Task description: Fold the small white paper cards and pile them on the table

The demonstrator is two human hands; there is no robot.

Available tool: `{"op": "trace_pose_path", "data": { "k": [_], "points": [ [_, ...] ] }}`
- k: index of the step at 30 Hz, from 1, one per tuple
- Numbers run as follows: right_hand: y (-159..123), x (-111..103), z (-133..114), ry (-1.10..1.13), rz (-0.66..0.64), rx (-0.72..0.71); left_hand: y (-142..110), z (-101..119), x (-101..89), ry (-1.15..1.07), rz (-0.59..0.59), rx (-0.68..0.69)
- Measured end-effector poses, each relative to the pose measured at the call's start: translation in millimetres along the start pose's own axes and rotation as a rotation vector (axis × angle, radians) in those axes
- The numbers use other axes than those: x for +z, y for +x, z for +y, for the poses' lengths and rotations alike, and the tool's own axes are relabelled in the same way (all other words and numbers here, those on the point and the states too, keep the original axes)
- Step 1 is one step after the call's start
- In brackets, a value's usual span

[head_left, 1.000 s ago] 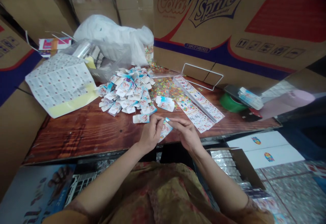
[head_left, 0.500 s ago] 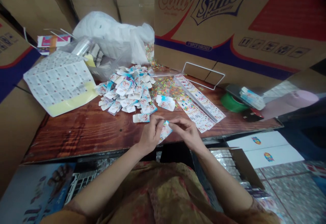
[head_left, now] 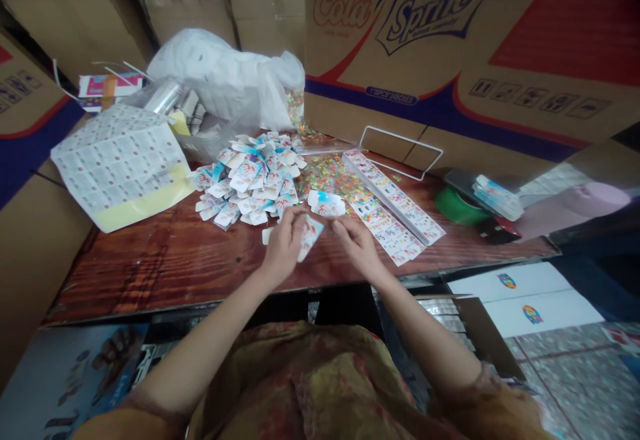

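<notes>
My left hand (head_left: 283,245) pinches a small white and blue printed card packet (head_left: 309,235) over the wooden table (head_left: 165,260). My right hand (head_left: 354,243) is closed just right of the packet, its fingertips close to the packet's edge; what it pinches is too small to make out. A heap of the same small packets (head_left: 253,180) lies just beyond my hands, with one loose packet (head_left: 325,203) near my right fingertips. Long printed sticker strips (head_left: 395,210) lie to the right, beside scattered coloured bits (head_left: 327,173).
A folded printed sheet (head_left: 117,163) lies at the left, a white plastic bag (head_left: 225,80) behind the heap. Large cardboard boxes (head_left: 450,47) wall the back and left. A green tape roll (head_left: 457,205) and a white wire frame (head_left: 400,150) are on the right. An open box (head_left: 465,333) sits below.
Both hands have moved up and away from me toward the heap, carrying the packet. The lone packet lying near the left hand is now mostly hidden behind it.
</notes>
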State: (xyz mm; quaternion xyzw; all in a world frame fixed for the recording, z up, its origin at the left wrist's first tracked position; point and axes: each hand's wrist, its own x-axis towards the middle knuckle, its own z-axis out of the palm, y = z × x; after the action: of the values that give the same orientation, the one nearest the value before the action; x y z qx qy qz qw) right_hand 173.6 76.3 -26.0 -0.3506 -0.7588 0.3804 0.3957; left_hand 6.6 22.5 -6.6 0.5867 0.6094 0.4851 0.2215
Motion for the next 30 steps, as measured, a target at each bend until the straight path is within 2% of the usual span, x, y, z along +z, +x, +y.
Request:
{"op": "trace_pose_path", "data": {
  "k": [2,5,8,10,12,14,16,18,20,22,24,25,27,30],
  "points": [
    [21,3,17,-0.304,0.067,0.023,30,2,-13.1,0.132,0.087,0.041],
    [45,9,37,-0.747,-0.024,0.136,81,0,-34.6,0.439,0.167,0.083],
    [55,13,46,-0.912,-0.099,0.209,114,-7,-49.1,0.732,0.124,0.076],
    [59,13,49,-0.911,-0.116,0.242,118,-12,-50.0,0.825,0.118,0.112],
    [61,11,50,-0.883,-0.109,0.274,108,-14,-42.7,0.830,0.132,0.180],
    [62,9,51,-0.842,-0.058,0.286,86,-13,-28.4,0.763,0.115,0.217],
    [60,8,52,-0.762,0.020,0.257,60,-11,-10.4,0.633,0.049,0.186],
    [54,7,52,-0.619,0.106,0.208,36,-11,8.2,0.469,-0.034,0.092],
    [45,8,51,-0.362,0.211,0.181,18,-13,24.5,0.323,-0.087,-0.044],
    [33,10,45,0.000,0.288,0.207,7,-18,36.9,0.177,-0.110,-0.157],
    [21,12,36,0.326,0.278,0.260,2,-22,44.3,0.012,-0.127,-0.207],
    [15,13,30,0.412,0.251,0.278,0,-23,45.9,-0.070,-0.137,-0.208],
    [5,12,16,0.360,0.236,0.225,-2,-23,45.6,-0.180,-0.166,-0.171],
    [-3,6,-1,-0.079,0.288,-0.011,-4,-18,38.9,-0.195,-0.249,-0.085]
  ]
}}
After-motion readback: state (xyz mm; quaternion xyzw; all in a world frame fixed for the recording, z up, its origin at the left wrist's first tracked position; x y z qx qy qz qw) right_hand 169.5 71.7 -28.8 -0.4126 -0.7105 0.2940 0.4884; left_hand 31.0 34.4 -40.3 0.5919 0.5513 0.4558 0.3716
